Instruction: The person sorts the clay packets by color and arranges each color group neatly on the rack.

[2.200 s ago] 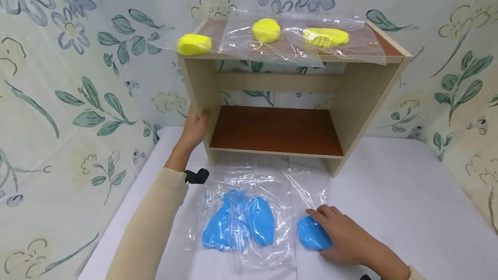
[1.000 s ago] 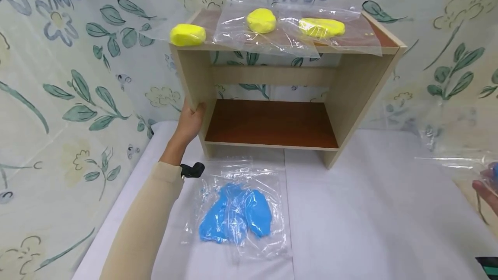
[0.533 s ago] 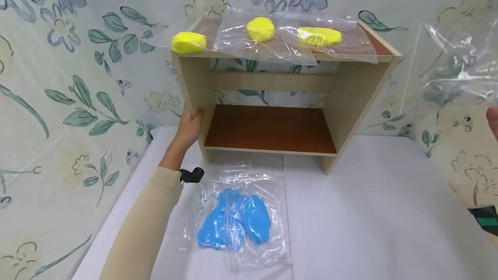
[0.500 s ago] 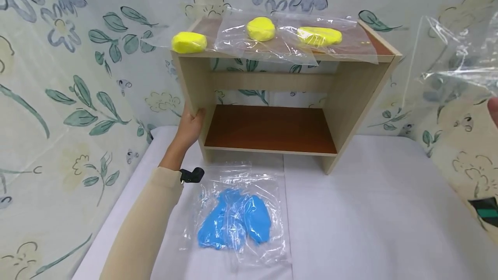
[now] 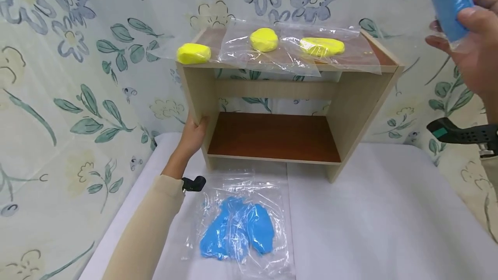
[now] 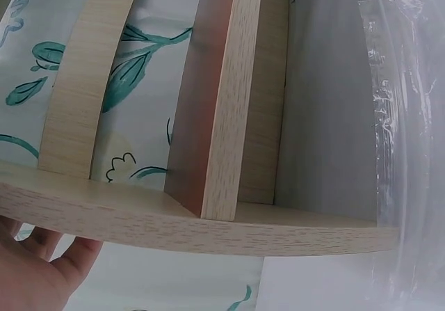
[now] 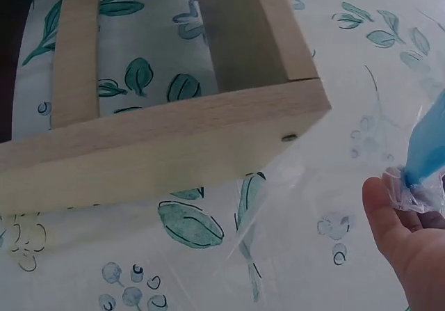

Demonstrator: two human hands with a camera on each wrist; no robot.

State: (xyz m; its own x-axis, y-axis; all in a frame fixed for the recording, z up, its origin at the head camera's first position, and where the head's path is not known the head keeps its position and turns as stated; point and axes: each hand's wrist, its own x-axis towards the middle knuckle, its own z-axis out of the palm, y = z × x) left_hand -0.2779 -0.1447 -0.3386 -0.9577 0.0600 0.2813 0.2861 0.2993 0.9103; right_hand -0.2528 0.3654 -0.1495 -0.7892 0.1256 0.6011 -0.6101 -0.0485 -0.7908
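Note:
At the left side panel of a small wooden shelf (image 5: 272, 157) is my left hand (image 5: 191, 136). It grips the panel by its front edge; in the left wrist view the fingertips disappear behind the panel. Raised at the upper right, my right hand (image 5: 476, 38) holds a lump of blue modelling clay (image 5: 451, 5) in clear plastic, with the thumb pressed on its face. The right wrist view shows this blue clay (image 7: 427, 140) at its right edge, apart from the shelf's corner (image 7: 306, 106). Several fingers are partly hidden behind the clay.
Three yellow clay lumps lie in clear bags on the shelf top: left (image 5: 193, 53), middle (image 5: 264, 39) and right (image 5: 322, 47). Bagged blue clay (image 5: 237, 228) lies on the white-covered table (image 5: 369, 228) before the shelf. Floral cloth (image 5: 97, 98) hangs behind.
My right hand has picked the right-hand bag of blue clay off the table, carried it out to the right and raised it to the upper right. The left hand has stayed at the shelf panel.

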